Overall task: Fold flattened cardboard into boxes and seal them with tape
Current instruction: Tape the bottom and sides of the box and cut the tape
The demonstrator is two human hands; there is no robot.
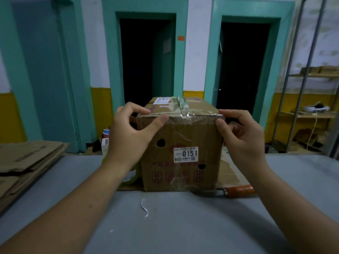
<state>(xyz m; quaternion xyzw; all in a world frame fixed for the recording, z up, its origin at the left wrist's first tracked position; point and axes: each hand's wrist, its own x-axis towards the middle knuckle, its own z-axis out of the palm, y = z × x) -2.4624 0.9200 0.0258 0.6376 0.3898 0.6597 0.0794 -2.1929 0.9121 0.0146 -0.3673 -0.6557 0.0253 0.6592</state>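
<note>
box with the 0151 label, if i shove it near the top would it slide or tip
Likely slides, not tips: the box is long front to back and sits flat. Its creased walls may dent under a push. The glossy tape could feel slick.

Bare forearms reaching from the lower corners toward frame centre, left hand [132, 133] pinching the top edge of the box [185, 136] between thumb and forefinger, right hand [242, 138] pinching its upper right corner, remaining fingers curled.

Bare forearms [73, 208]; left hand [128, 138], right hand [242, 140] bare.
</note>
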